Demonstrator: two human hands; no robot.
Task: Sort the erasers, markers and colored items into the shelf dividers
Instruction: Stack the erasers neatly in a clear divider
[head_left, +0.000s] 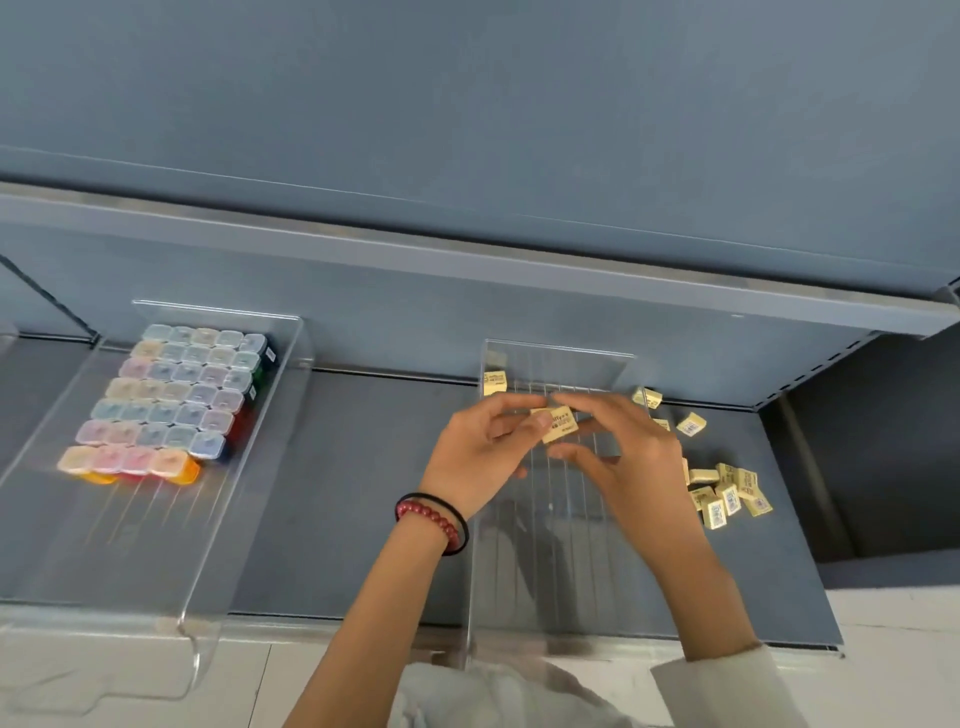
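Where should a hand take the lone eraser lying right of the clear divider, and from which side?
Pinch the lone eraser across its narrow side faces, from above and the right: it lies apart, barcode face tilted up, bare shelf around it, the clear divider to its left.

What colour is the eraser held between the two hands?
The eraser is pale yellow with dark printed text; the head view shows it.

On the grey metal shelf (353, 467), the left clear acrylic tray (130, 545) holds lidded plastic paint pots (176, 400) toward its far end; the right clear acrylic tray (558, 358) holds one cream block eraser (495, 383) far-left — loose cream erasers (727, 493) lie right of it.
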